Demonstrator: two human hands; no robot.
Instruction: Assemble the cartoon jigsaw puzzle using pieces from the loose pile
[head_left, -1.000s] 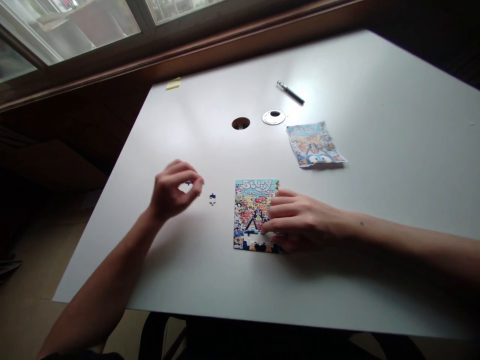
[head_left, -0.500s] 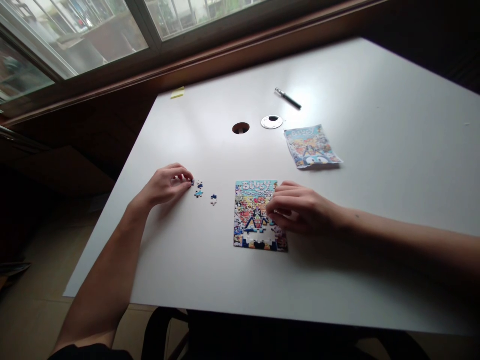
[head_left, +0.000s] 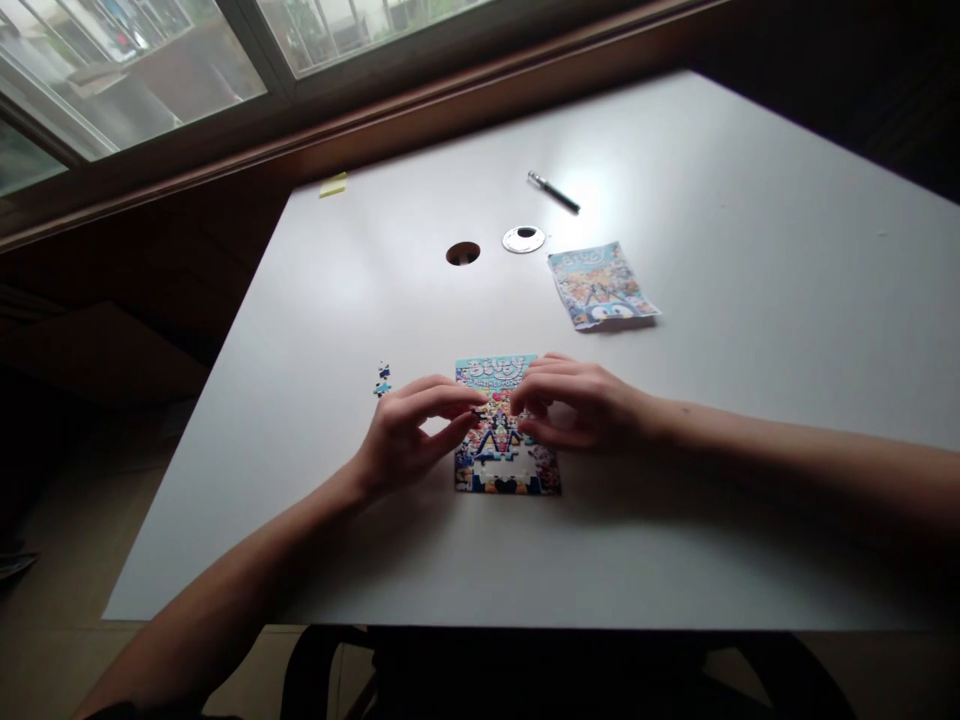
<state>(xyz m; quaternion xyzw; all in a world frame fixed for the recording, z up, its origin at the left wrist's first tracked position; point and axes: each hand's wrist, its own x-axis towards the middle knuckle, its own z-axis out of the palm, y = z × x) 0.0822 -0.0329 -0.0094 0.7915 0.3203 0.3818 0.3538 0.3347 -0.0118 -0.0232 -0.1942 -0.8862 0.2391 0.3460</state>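
A colourful jigsaw puzzle (head_left: 501,440) lies flat on the white table, with a pale gap showing in its lower part. My left hand (head_left: 416,430) reaches over its left side, thumb and forefinger pinched on a small dark puzzle piece (head_left: 478,411). Over the puzzle's right edge rests my right hand (head_left: 577,402), fingers curled in with the tips close together; what they hold, if anything, I cannot make out. Just beyond my left hand lie loose puzzle pieces, among them a light blue one (head_left: 383,387) and a dark-and-white one (head_left: 384,370).
A crumpled picture sheet (head_left: 600,285) with similar artwork lies beyond my right hand. Farther back are a round metal cover (head_left: 523,239), a cable hole (head_left: 463,254), a black pen-like object (head_left: 553,192) and a yellow sticky note (head_left: 333,185). A window borders the table (head_left: 300,300).
My left hand has moved right from the loose pieces to the puzzle, carrying a piece. My right hand stays at the puzzle's right edge. The whole view has shifted slightly.
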